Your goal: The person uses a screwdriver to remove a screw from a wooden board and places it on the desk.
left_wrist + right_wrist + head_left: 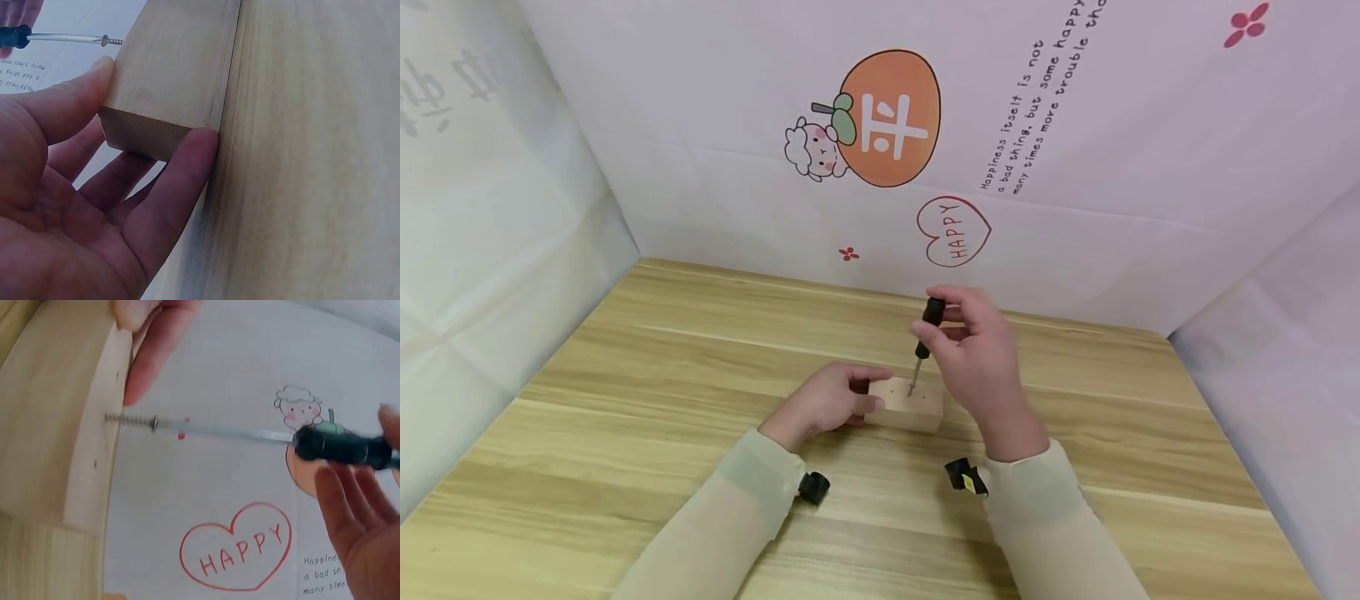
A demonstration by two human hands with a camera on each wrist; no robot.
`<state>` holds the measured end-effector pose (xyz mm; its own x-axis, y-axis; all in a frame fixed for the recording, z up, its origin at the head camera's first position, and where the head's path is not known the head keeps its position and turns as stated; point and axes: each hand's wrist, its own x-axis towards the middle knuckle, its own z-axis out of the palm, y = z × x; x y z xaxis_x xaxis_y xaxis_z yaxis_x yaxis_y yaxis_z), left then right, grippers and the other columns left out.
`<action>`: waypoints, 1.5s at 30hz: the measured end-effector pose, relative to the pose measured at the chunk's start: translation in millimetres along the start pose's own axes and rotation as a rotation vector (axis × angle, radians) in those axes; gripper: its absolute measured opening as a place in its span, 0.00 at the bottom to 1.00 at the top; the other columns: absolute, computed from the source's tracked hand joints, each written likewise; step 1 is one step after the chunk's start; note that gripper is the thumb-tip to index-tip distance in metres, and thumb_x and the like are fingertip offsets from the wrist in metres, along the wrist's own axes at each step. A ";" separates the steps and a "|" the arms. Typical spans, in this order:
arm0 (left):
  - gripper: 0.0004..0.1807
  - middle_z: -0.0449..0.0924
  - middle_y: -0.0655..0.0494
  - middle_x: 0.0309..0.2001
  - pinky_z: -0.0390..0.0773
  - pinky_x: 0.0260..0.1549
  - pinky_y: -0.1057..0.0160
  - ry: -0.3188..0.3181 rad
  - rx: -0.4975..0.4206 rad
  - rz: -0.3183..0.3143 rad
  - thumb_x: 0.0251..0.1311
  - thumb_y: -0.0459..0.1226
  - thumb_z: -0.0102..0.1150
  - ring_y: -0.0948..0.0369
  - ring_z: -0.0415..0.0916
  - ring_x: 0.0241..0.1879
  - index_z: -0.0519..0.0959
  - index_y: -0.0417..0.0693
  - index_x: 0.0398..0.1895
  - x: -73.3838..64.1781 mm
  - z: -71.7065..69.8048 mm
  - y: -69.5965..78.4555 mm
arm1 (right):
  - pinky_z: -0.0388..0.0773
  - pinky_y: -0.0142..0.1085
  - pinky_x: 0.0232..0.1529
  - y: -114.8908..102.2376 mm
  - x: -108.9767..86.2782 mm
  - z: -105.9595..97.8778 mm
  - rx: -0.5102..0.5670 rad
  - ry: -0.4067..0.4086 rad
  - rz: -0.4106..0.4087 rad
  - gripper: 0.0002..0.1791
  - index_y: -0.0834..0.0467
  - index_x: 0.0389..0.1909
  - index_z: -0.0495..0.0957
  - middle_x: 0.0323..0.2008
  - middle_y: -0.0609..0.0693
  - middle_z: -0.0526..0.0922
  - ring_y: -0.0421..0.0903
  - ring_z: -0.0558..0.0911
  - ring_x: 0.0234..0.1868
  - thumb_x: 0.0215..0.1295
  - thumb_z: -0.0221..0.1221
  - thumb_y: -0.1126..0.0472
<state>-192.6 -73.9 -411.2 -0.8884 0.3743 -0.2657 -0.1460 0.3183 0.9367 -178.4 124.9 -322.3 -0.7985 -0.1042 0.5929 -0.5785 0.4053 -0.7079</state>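
Observation:
A pale wooden block (pixel 904 414) lies on the table, with small holes in its top face. My left hand (pixel 831 398) grips its left end, thumb at the top edge and fingers around the far and end sides. A screw (pixel 131 419) stands in the middle of that face, much of its thread still showing. The tip of a screwdriver (pixel 225 431) meets the screw's head, its shaft slightly tilted. My right hand (pixel 981 350) holds the black handle (pixel 931 321) between thumb and fingers, above the block.
The wood-grain table (pixel 662 400) runs back to a printed white cloth wall (pixel 737 208). More white cloth hangs at the left and right sides. Black wrist mounts (pixel 814 487) sit at both sleeve cuffs.

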 end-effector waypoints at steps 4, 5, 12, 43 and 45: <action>0.23 0.75 0.52 0.60 0.83 0.37 0.58 -0.002 0.003 0.008 0.63 0.33 0.67 0.57 0.78 0.44 0.81 0.58 0.61 0.3 0.4 -0.2 | 0.80 0.30 0.37 -0.2 0.3 0.6 -0.039 0.047 -0.028 0.17 0.60 0.49 0.84 0.37 0.52 0.76 0.44 0.81 0.37 0.58 0.71 0.69; 0.23 0.75 0.52 0.59 0.83 0.37 0.58 -0.004 0.004 0.009 0.63 0.33 0.67 0.57 0.78 0.44 0.81 0.57 0.61 0.3 0.6 -0.1 | 0.80 0.30 0.36 0.6 0.1 0.0 -0.036 0.052 -0.030 0.17 0.60 0.49 0.84 0.36 0.52 0.76 0.44 0.81 0.36 0.58 0.71 0.69; 0.24 0.76 0.51 0.58 0.83 0.35 0.58 -0.005 0.011 0.008 0.62 0.32 0.67 0.56 0.78 0.43 0.81 0.57 0.61 1.3 0.8 -0.1 | 0.82 0.36 0.45 8.0 -2.1 -5.4 0.202 0.006 0.049 0.22 0.59 0.60 0.79 0.46 0.54 0.83 0.54 0.85 0.44 0.66 0.61 0.75; 0.24 0.77 0.53 0.57 0.83 0.35 0.58 -0.006 0.021 0.028 0.63 0.33 0.67 0.57 0.78 0.42 0.81 0.57 0.62 3.0 -0.5 -4.3 | 0.81 0.31 0.37 -3.4 -1.2 -0.8 -0.065 0.047 0.001 0.19 0.60 0.51 0.82 0.40 0.51 0.80 0.44 0.84 0.38 0.58 0.72 0.67; 0.24 0.77 0.53 0.57 0.83 0.35 0.58 -0.007 0.018 0.030 0.63 0.33 0.67 0.57 0.79 0.42 0.81 0.57 0.62 3.3 -0.2 -5.0 | 0.80 0.30 0.36 -2.6 -0.9 0.0 -0.081 0.077 -0.007 0.17 0.60 0.49 0.83 0.38 0.51 0.79 0.43 0.83 0.36 0.57 0.72 0.67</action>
<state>-194.9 -74.4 -416.7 -0.8891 0.3900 -0.2393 -0.1117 0.3221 0.9401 -176.2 124.0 -321.0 -0.7774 -0.0383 0.6278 -0.5661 0.4775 -0.6719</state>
